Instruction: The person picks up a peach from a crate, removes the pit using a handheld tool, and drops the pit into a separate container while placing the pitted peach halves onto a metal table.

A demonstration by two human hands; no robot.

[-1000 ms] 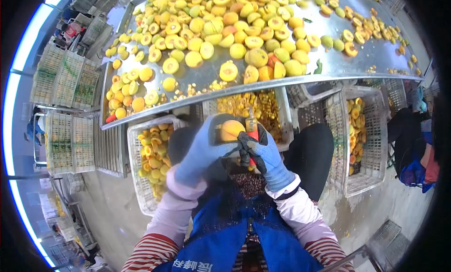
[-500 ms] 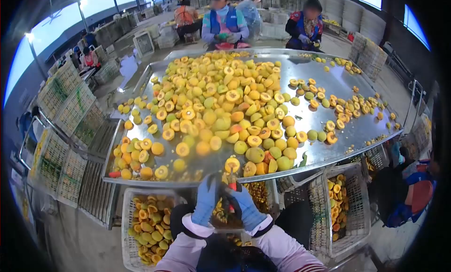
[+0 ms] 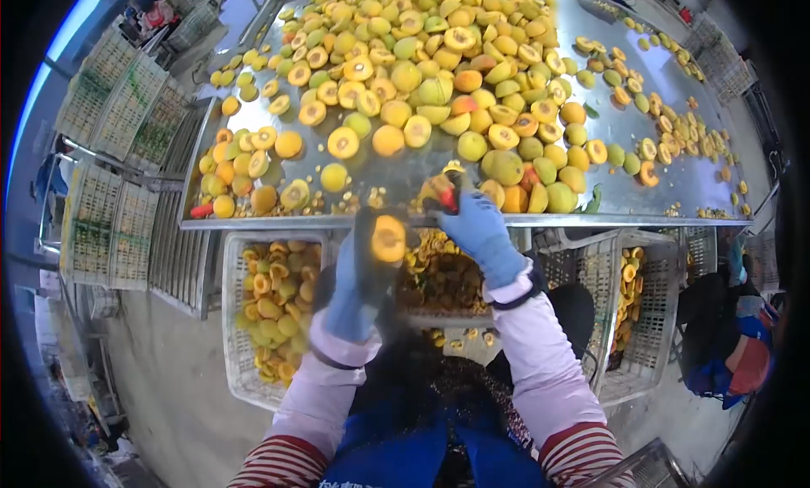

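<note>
A worker in a blue apron (image 3: 396,442) and striped sleeves splits stone fruit at a processing bench. The gloved left hand (image 3: 359,277) has its fingers curled round a fruit half (image 3: 388,238), cut face up, held over the gap between the white crate of halves (image 3: 270,307) on the left and the crate of dark pits and trimmings (image 3: 443,277) directly below. The gloved right hand (image 3: 477,226) reaches to the bench edge, fingers closed on a red-handled knife (image 3: 445,194); another piece of fruit appears to sit against that hand, though blur makes it hard to tell whether it is gripped or merely touched.

The step in hand looks like the sorting of a freshly cut half, with the knife hand already up at the pile. The next move, by that reading, calls for dropping the half cleanly into the left crate rather than the pit crate, and for keeping the blade pointed away from the other glove while a whole fruit is drawn off the edge.

Beyond the hands, the steel bench (image 3: 641,197) carries a broad heap of yellow and green fruit (image 3: 439,66), whole and halved. A second crate of halves (image 3: 629,294) stands to the right, and stacked empty crates (image 3: 118,150) line the floor to the left.
</note>
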